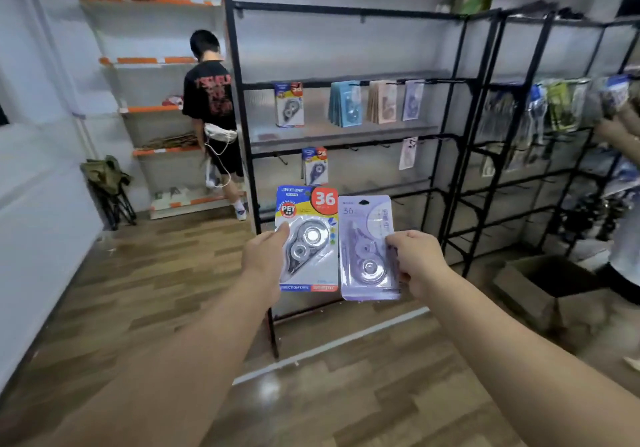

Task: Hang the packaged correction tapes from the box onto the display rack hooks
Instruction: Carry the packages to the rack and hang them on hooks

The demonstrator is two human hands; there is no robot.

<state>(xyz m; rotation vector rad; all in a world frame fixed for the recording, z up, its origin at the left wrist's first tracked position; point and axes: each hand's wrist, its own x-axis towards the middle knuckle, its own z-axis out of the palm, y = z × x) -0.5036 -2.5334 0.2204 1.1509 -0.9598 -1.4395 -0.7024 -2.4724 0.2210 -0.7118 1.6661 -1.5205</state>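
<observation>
Blue tape [307, 238] pinched in left hand [263, 256], purple tape [367, 249] in right hand [415, 259], fingers curled on card edges, both upright before rack [239, 100]. Step, likely: choosing spot. Next: slide hang hole onto free hook [282, 159].

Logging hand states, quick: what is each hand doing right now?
Left hand: holding the blue-and-yellow correction tape pack.
Right hand: holding the lilac correction tape pack.
</observation>
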